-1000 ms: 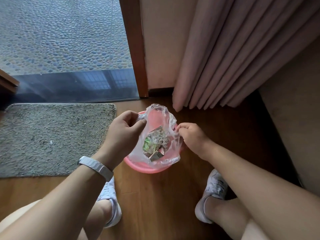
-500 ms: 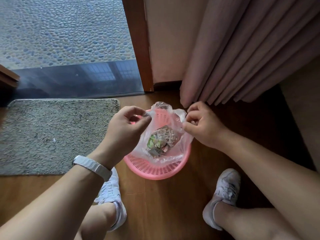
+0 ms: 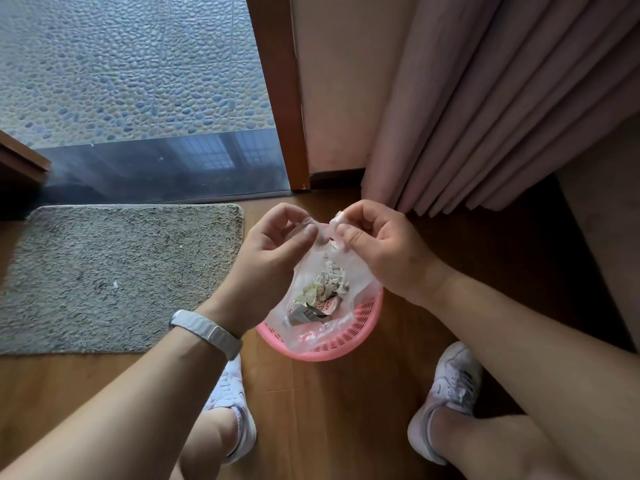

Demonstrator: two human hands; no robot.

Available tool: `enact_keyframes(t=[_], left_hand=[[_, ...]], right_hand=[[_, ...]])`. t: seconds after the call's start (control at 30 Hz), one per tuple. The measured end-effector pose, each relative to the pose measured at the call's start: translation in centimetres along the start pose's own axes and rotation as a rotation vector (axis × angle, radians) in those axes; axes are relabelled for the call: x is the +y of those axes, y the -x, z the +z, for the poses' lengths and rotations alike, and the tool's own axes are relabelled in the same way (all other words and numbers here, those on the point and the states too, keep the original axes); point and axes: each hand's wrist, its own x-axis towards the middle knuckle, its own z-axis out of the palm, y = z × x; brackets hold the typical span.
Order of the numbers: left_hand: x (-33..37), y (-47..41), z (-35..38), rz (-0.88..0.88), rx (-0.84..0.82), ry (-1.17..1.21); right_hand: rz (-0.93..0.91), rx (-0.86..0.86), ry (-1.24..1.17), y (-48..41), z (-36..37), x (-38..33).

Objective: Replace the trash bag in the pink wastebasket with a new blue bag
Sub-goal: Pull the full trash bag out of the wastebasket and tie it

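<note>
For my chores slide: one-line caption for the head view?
Left hand and right hand pinch the top of the clear trash bag in the pink wastebasket.

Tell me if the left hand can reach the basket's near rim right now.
Probably yes. The near rim lies bare below the left hand, with nothing between them. But that hand is pinching the top of the bag, so it would have to let go first.

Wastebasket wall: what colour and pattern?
Pink with slotted mesh; wastebasket shows best in head view.

Clear trash bag [image 3: 322, 289], holding crumpled waste, gathered at top, partly lifted from pink perforated wastebasket [image 3: 349, 337] on floor.
</note>
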Motion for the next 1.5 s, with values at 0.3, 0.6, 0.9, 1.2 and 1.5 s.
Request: enact_keyframes(t=[0.3, 0.6, 0.9, 1.2, 1.5], left_hand=[[0.0, 0.0, -0.3, 0.02, -0.029, -0.122], [-0.3, -0.6, -0.4, -0.124, 0.011, -0.098], [-0.6, -0.7, -0.5, -0.208, 0.037, 0.07], [-0.1, -0.9, 0.1, -0.26, 0.073, 0.024], [-0.2, -0.9, 0.2, -0.116, 0.107, 0.089]], right_hand=[[0.024, -0.03, 0.11, -0.3, 0.5, 0.2], [0.013, -0.24, 0.107, 0.1, 0.7, -0.8], [-0.037, -0.168, 0.086, -0.1, 0.7, -0.4], [-0.013, -0.088, 0.107, 0.4, 1.3, -0.1], [0.067, -0.028, -0.059, 0.2, 1.4, -0.6]])
